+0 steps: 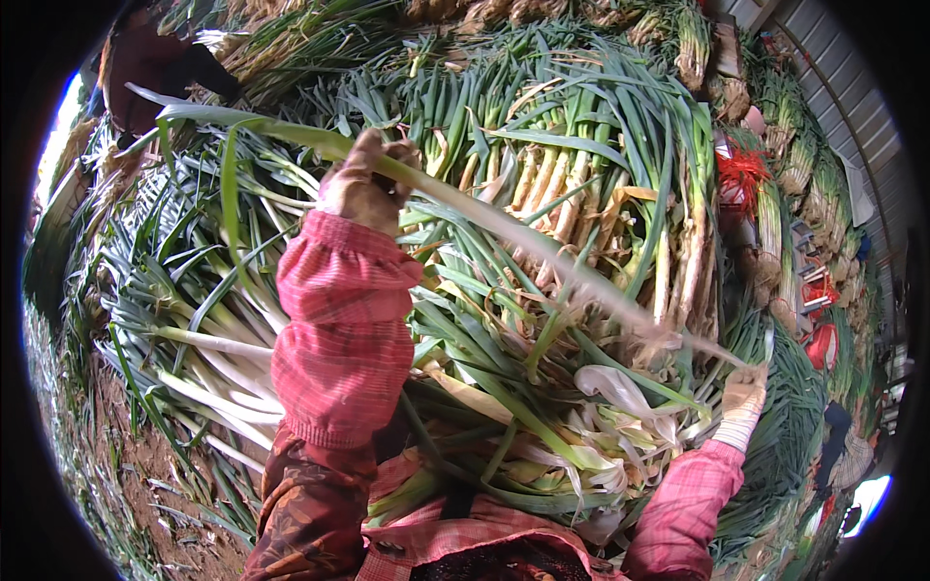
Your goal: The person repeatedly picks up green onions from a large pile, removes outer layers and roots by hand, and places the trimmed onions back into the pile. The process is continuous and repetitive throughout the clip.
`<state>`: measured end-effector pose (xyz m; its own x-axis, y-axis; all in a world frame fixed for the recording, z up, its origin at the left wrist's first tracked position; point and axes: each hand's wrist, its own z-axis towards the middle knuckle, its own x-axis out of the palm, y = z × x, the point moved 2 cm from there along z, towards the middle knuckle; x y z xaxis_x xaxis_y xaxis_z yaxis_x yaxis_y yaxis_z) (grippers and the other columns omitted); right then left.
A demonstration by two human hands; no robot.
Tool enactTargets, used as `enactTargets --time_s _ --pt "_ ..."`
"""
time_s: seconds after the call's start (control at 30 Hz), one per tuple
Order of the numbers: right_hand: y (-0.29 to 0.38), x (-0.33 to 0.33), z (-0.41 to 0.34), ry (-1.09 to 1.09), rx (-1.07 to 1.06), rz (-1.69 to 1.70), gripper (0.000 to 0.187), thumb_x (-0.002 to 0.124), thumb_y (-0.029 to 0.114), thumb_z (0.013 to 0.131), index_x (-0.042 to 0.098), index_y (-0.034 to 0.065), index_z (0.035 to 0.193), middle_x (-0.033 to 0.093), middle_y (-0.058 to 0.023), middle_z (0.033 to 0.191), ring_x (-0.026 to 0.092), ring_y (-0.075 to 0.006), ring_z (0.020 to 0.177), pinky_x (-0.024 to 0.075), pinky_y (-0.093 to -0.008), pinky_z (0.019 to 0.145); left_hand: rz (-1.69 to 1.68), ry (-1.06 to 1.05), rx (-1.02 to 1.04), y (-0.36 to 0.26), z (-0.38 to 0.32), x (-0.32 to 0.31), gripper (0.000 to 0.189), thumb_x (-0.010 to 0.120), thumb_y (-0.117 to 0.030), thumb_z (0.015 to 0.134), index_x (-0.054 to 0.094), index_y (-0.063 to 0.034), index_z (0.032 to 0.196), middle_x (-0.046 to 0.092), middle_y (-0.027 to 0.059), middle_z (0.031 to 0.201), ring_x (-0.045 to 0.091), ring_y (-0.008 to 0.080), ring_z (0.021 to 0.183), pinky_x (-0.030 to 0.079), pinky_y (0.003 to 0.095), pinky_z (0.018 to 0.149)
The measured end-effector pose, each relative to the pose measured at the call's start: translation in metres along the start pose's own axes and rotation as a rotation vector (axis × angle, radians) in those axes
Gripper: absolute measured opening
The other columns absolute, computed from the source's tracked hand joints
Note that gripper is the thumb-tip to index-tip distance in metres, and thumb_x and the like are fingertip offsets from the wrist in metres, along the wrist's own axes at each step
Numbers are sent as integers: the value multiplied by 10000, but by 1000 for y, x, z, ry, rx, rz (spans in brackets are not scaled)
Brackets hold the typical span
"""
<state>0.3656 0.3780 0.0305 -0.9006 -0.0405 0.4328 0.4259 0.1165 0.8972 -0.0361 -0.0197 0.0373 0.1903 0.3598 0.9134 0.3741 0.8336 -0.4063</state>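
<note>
My left hand (367, 174), in a soiled glove, grips a long Welsh onion (508, 229) where its green leaves begin. The leaves droop to the left, and the pale shank slants down to the right, blurred at its root end. A thin strand (716, 348) runs from that end to my right hand (745, 388), whose gloved fingers are closed on it. Something narrow and pale sticks up from the right fist; I cannot tell what it is. Under the held onion lie stripped leaves and papery sheaths (617, 392). White-shanked onions (225, 378) lie in a pile beside my left arm.
Untrimmed onions with brown outer skins (552, 181) lie in rows ahead. More onion bundles (821, 189) line the right side, near red ties (741, 178). A person in dark clothing (145, 65) is at the upper left. Leaf scraps litter the soil floor (160, 472).
</note>
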Motion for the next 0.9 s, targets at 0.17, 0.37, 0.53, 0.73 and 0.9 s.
enactTargets --time_s 0.17,0.37,0.53,0.73,0.9 --pt "-7 50 -30 600 -5 -433 507 617 454 775 567 52 1080 591 -79 923 568 -195 920 433 -369 868 112 11 159 -16 1 5 94 572 -220 840 543 -132 821 623 130 855 608 206 700 503 279 518" --pt "-65 205 -180 1434 -828 -884 184 543 237 843 580 60 876 597 -155 825 596 -267 730 456 -344 612 89 143 -167 51 -15 26 304 513 -372 860 501 -71 827 602 101 851 551 189 691 445 324 612" --pt "-86 174 -227 1580 -134 -1003 320 540 329 855 526 15 796 579 -168 720 568 -274 623 428 -357 574 -307 -136 -200 24 -2 -8 327 413 -357 903 471 -46 822 582 95 803 473 119 473 422 314 495" --pt "-40 90 -212 1326 748 -584 450 580 364 827 472 -38 996 547 -81 741 539 -171 750 436 -304 753 -342 -68 -226 12 25 -48 312 404 -334 909 457 -27 883 530 55 713 459 97 477 421 303 517" --pt "42 35 -149 1150 490 -369 352 543 264 851 456 -3 1063 540 -87 860 534 -156 802 443 -326 791 -537 175 -14 -41 46 -83 299 502 -273 834 481 24 814 448 -10 570 444 91 447 444 290 495"
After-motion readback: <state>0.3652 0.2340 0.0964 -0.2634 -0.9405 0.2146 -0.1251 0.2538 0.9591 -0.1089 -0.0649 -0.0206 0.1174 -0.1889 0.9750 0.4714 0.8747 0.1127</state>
